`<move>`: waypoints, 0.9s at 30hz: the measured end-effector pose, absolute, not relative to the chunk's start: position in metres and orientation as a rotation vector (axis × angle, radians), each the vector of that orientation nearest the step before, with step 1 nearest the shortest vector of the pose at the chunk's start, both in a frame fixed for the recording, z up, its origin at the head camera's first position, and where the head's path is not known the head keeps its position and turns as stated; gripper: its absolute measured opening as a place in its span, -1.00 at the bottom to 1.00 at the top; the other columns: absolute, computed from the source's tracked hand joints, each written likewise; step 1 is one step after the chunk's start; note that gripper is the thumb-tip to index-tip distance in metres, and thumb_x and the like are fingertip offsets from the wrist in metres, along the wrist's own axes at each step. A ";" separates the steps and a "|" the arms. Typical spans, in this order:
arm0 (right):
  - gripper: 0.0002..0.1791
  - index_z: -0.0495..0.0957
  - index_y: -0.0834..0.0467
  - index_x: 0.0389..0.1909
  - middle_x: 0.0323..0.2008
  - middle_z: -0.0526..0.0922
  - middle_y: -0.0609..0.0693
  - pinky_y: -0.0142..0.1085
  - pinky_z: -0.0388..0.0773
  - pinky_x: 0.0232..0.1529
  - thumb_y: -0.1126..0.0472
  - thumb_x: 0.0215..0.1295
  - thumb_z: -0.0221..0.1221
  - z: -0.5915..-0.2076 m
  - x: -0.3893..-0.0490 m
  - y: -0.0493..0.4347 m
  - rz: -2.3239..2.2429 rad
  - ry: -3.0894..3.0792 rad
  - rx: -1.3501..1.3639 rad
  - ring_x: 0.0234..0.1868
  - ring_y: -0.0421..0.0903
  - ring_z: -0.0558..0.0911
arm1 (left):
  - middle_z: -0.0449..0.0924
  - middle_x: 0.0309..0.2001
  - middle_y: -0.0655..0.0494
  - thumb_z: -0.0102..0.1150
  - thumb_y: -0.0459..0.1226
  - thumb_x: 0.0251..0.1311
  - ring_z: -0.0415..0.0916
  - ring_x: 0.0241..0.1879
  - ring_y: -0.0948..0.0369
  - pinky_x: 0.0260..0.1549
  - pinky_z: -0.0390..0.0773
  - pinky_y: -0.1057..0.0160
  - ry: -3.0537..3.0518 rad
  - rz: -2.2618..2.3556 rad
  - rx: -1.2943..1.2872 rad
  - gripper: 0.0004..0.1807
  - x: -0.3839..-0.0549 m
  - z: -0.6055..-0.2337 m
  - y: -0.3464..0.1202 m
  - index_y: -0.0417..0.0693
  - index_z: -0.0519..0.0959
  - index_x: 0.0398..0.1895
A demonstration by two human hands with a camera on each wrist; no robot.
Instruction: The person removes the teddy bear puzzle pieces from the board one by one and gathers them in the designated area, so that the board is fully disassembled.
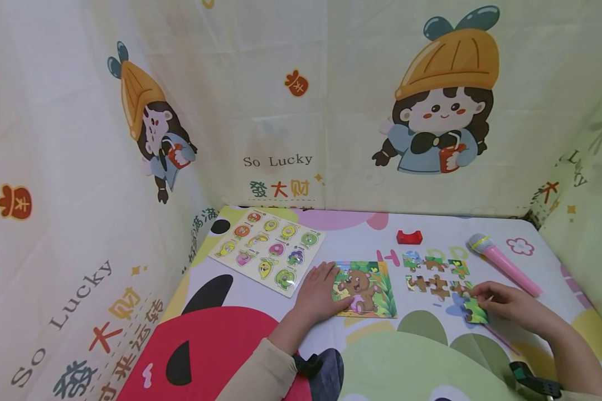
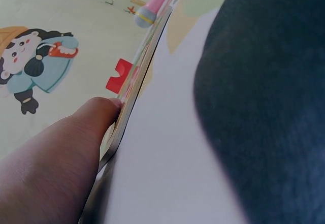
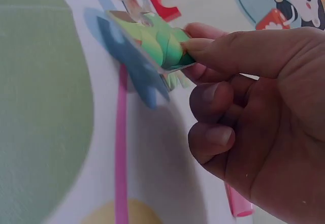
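My left hand point(image 1: 313, 292) rests on the left side of a square bear picture board point(image 1: 366, 287), with its thumb lying over the lower left part. In the left wrist view the thumb point(image 2: 96, 117) touches the board's rim point(image 2: 127, 109). Between thumb and forefinger my right hand point(image 1: 516, 306) pinches a green puzzle piece point(image 1: 475, 312). Close up in the right wrist view, that piece is tilted above the tabletop, and the other fingers point(image 3: 210, 99) are curled. Several loose puzzle pieces point(image 1: 436, 284) lie in rows between the board and the right hand.
A fruit sticker sheet point(image 1: 263, 248) lies at the back left. Behind the loose pieces stand a red notched block point(image 1: 409, 237) and a pink toy microphone point(image 1: 506, 266). Printed cloth walls point(image 1: 351, 184) enclose the table's back and sides.
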State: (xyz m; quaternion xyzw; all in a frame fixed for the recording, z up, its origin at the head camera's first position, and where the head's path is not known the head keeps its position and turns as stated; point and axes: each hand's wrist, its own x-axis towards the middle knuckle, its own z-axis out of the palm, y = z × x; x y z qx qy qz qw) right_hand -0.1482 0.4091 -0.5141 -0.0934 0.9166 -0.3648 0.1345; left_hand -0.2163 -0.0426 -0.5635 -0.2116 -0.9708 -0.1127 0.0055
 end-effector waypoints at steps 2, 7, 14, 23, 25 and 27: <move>-0.72 0.53 0.21 0.05 -0.24 0.57 -0.04 -0.46 0.42 -0.33 0.15 0.44 0.12 -0.515 -0.149 0.411 -1.056 2.647 -0.273 -0.31 -0.31 0.47 | 0.11 0.53 0.17 -0.06 0.45 0.14 -0.03 0.56 0.15 0.54 0.02 0.09 -3.040 -0.352 -0.661 -0.04 -0.216 -0.563 -0.043 0.12 0.22 0.49; -0.73 0.54 0.20 0.04 -0.25 0.57 -0.07 -0.47 0.41 -0.33 0.16 0.43 0.13 -0.516 -0.150 0.412 -1.039 2.651 -0.314 -0.31 -0.32 0.46 | 0.12 0.53 0.18 -0.06 0.45 0.13 -0.03 0.56 0.14 0.53 0.02 0.08 -3.038 -0.358 -0.661 -0.04 -0.216 -0.563 -0.043 0.12 0.22 0.49; -0.77 0.55 0.17 0.01 -0.26 0.55 -0.09 -0.47 0.40 -0.33 0.16 0.43 0.13 -0.521 -0.152 0.415 -1.010 2.671 -0.356 -0.31 -0.34 0.44 | 0.11 0.53 0.18 -0.06 0.45 0.13 -0.04 0.56 0.14 0.54 0.01 0.08 -3.043 -0.358 -0.661 -0.04 -0.215 -0.563 -0.043 0.13 0.21 0.50; -0.75 0.55 0.17 0.02 -0.25 0.53 -0.08 -0.47 0.37 -0.33 0.15 0.42 0.14 -0.524 -0.153 0.414 -0.999 2.677 -0.345 -0.31 -0.35 0.43 | 0.11 0.53 0.18 -0.05 0.45 0.13 -0.03 0.56 0.15 0.54 0.01 0.08 -3.045 -0.358 -0.655 -0.04 -0.215 -0.562 -0.042 0.13 0.22 0.50; -0.75 0.55 0.17 0.02 -0.26 0.53 -0.08 -0.47 0.38 -0.33 0.15 0.42 0.15 -0.524 -0.153 0.413 -0.998 2.684 -0.326 -0.31 -0.36 0.43 | 0.11 0.53 0.18 -0.05 0.44 0.13 -0.03 0.56 0.15 0.54 0.01 0.07 -3.043 -0.358 -0.654 -0.04 -0.215 -0.562 -0.042 0.13 0.22 0.49; -0.75 0.55 0.16 0.02 -0.26 0.53 -0.07 -0.47 0.38 -0.33 0.15 0.41 0.16 -0.524 -0.152 0.412 -0.993 2.691 -0.303 -0.31 -0.36 0.43 | 0.11 0.53 0.18 -0.05 0.44 0.13 -0.03 0.56 0.15 0.54 0.01 0.07 -3.042 -0.358 -0.654 -0.04 -0.215 -0.562 -0.042 0.13 0.22 0.49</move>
